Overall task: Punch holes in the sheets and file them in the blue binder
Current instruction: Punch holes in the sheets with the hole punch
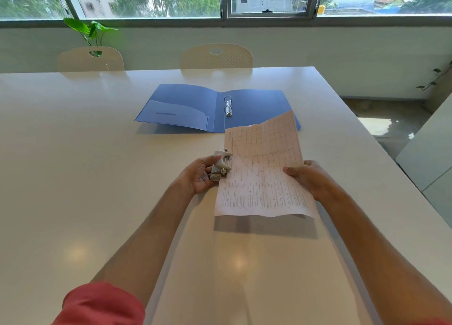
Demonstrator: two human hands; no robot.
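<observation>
1. Risk of misplaced holes: the sheets [261,170] are held above the counter [97,166], creased and sagging, with the left edge entered in the hole punch [220,164]. If that edge is not pushed fully and squarely into the slot, the holes would probably land crooked or too near the margin and fail to match the rings [228,106].
2. Risk of slippage: the punch is lifted off the counter, so squeezing its lever without firm support could shift the paper or cut incompletely.
3. Left hand [199,175]: its grip is closed around the punch, thumb over the lever and fingers curled beneath the base.
4. Right hand [307,177]: its grip pinches the right edge of the sheets, thumb on top and the other fingers hidden behind the paper.
5. The blue binder [190,107] lies open flat on the counter beyond the hands; whether its rings are open cannot be told, and no paper is filed yet.
</observation>
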